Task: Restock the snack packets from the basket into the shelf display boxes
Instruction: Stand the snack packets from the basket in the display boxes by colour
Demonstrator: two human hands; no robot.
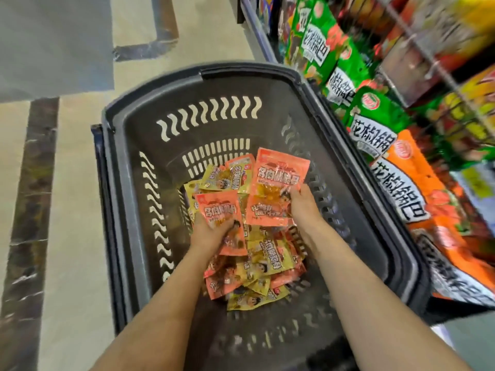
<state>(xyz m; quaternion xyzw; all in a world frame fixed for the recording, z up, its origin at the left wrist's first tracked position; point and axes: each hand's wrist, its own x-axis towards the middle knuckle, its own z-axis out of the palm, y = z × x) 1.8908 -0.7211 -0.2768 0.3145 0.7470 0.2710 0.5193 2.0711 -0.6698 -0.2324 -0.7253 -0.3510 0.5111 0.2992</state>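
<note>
A dark grey plastic basket (235, 84) stands on the floor and holds a heap of several orange and yellow snack packets (263, 254). Both my arms reach down into it. My left hand (211, 230) grips an orange packet (218, 210) near the heap's left side. My right hand (302, 203) pinches the lower right corner of another orange packet (280, 174) and holds it up above the heap. The shelf display boxes are not clearly visible.
Right of the basket runs a shelf with large green (373, 121) and orange (417, 188) snack bags, blurred higher up. Beige floor tiles with dark marble strips (29, 210) lie to the left. A grey surface (53, 41) fills the top left.
</note>
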